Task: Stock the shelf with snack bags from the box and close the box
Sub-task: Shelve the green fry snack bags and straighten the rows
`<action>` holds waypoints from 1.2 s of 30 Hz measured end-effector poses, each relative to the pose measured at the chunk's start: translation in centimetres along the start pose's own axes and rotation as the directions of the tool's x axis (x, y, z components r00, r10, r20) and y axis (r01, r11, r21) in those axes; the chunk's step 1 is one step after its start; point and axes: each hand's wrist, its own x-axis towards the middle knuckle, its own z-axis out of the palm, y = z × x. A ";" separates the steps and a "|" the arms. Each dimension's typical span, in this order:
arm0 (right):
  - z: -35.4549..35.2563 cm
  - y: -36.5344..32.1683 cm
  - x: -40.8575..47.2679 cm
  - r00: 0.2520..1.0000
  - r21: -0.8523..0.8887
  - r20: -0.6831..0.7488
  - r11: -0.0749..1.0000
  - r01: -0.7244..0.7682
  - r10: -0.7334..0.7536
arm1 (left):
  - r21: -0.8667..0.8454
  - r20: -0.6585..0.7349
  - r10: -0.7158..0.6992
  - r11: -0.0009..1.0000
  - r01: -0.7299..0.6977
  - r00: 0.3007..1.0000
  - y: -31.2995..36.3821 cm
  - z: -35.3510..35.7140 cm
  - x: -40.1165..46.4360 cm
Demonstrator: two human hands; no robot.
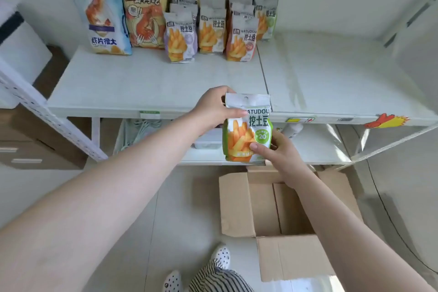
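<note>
I hold a green-and-white snack bag (247,133) with fries on it upright in front of the white shelf's front edge (118,111). My left hand (214,108) pinches its top left corner. My right hand (278,152) grips its lower right corner, thumb on the front. Below it on the floor stands the open cardboard box (270,206), flaps spread; the part of its inside that shows holds no bags. Along the back of the shelf stand rows of small fries bags (211,28), and left of them larger blue (104,14) and orange (144,9) bags.
The right half of the shelf top (331,73) is bare. A lower shelf (315,147) holds a white container and cables. Brown boxes (30,147) stand to the left. My feet in dotted socks (220,256) are beside the box.
</note>
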 end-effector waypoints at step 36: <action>-17.2 -0.1 47.9 0.881 -0.099 -0.329 0.940 0.325 -0.339 | 0.887 0.290 0.336 0.258 -0.384 0.896 8.4 3.8 49.6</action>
